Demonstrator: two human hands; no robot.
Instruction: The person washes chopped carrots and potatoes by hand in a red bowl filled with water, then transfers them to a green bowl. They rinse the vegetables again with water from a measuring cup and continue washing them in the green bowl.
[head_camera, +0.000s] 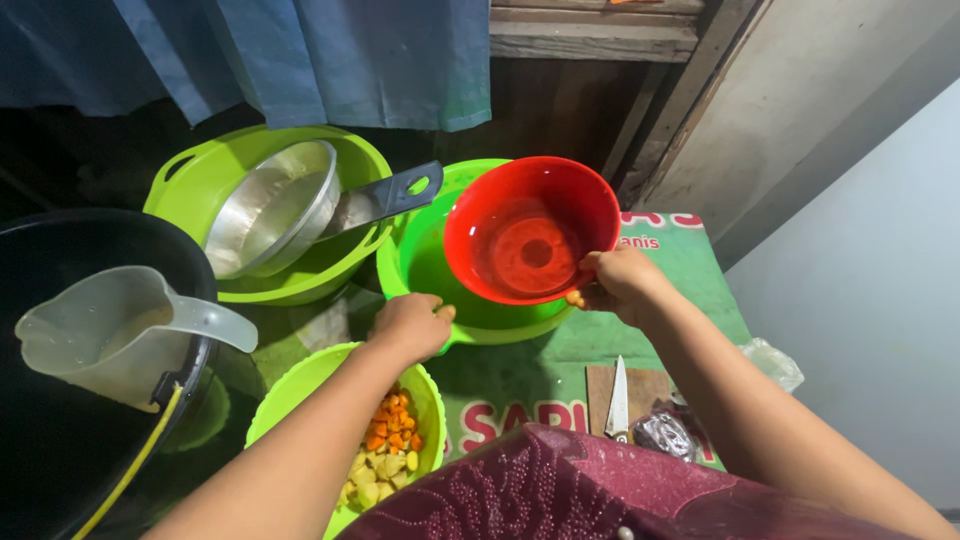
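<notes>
My right hand grips the rim of a red plastic bowl, tilted with its wet inside facing me, over a bright green basin. My left hand holds the near rim of that green basin. Just below my left forearm stands a light green bowl with chopped carrot and potato pieces.
A larger green basin at the back left holds a steel bowl and a dark-handled pan. A clear plastic jug rests on a black bucket. A knife lies on a small wooden board. A green printed mat covers the floor.
</notes>
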